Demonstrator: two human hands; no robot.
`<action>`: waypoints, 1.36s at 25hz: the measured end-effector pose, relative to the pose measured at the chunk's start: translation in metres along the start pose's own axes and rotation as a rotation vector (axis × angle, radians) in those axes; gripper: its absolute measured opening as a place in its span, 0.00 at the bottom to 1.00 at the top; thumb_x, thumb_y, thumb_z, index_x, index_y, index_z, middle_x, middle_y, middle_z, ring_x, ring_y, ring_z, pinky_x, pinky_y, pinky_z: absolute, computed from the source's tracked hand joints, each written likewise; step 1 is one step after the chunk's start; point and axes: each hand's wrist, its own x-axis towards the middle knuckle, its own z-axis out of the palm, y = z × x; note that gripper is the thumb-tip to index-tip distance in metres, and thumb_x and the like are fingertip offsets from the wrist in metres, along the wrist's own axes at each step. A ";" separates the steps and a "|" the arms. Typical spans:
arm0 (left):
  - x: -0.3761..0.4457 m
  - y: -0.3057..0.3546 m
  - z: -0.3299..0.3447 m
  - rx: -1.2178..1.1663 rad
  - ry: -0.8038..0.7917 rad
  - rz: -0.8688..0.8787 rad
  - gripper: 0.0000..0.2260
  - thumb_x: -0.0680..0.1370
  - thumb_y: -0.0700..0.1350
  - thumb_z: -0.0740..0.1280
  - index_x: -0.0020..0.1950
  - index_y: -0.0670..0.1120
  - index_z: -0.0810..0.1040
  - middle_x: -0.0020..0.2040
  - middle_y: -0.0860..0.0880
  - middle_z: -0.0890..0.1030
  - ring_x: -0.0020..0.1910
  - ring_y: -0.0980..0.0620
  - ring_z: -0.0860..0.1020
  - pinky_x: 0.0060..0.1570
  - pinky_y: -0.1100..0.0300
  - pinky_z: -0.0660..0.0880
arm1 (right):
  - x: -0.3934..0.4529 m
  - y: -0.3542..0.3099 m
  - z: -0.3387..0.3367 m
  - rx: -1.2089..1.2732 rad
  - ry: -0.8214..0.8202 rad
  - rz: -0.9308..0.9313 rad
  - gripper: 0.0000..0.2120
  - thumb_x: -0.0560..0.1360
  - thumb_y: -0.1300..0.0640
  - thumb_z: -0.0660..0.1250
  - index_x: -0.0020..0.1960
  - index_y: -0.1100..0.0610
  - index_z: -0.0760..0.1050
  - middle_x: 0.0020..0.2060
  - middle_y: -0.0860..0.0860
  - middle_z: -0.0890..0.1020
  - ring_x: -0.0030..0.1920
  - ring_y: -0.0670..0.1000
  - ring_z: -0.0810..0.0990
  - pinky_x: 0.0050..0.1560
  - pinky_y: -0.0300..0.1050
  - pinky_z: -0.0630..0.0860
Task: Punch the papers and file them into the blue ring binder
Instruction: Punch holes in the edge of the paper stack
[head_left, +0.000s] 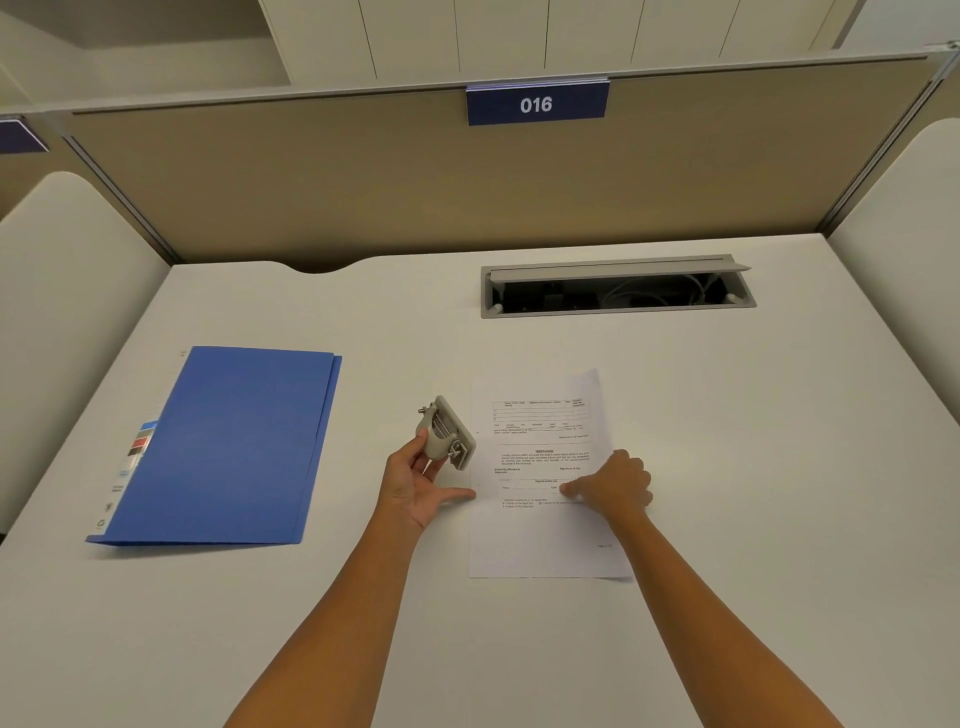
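Centrally, the papers (540, 467), a printed form with ruled lines and blocks of text, lie flat on the white desk (727, 467), slightly right of the middle. The right hand (615, 486) rests on the lower half of the sheet, knuckles up and fingers curled under, with the thumb stretched leftward and pressing on the print; whether the curled fingers pinch the paper's right edge cannot be told. Just beside the sheet's left margin, the left hand (421, 480) holds a grey hole punch (448, 434) tilted and raised off the desk, its base toward the paper; the fingers are curled round the punch's lever side, while the thumb points away from them toward the paper's edge, apart from the punch. Well apart to the left lies the blue ring binder (228, 447), closed and flat, its spine label facing the desk's left side. Farther back, an open cable tray (615, 286) is sunk into the desk, wires visible inside. Behind it stands a beige partition (363, 182) carrying a blue plate marked 016 (536, 104).
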 end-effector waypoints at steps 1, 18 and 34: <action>0.000 0.000 0.000 0.003 0.000 -0.002 0.11 0.78 0.46 0.68 0.59 0.46 0.79 0.53 0.47 0.80 0.58 0.48 0.75 0.48 0.21 0.68 | 0.000 0.002 0.000 0.022 0.004 -0.028 0.41 0.61 0.45 0.80 0.65 0.61 0.66 0.62 0.56 0.72 0.66 0.58 0.70 0.63 0.54 0.70; -0.015 -0.058 0.110 0.645 0.007 0.139 0.08 0.70 0.41 0.77 0.45 0.39 0.84 0.43 0.44 0.86 0.43 0.46 0.85 0.37 0.55 0.82 | -0.021 -0.007 -0.020 0.551 -0.238 -0.730 0.51 0.59 0.58 0.82 0.73 0.44 0.56 0.65 0.45 0.63 0.59 0.46 0.74 0.49 0.36 0.79; 0.026 -0.081 0.076 1.914 -0.151 0.310 0.61 0.61 0.68 0.75 0.79 0.55 0.38 0.78 0.51 0.31 0.76 0.47 0.29 0.69 0.36 0.30 | 0.085 0.108 -0.088 0.496 0.416 -0.279 0.34 0.69 0.64 0.71 0.71 0.52 0.61 0.63 0.57 0.71 0.60 0.60 0.74 0.57 0.52 0.71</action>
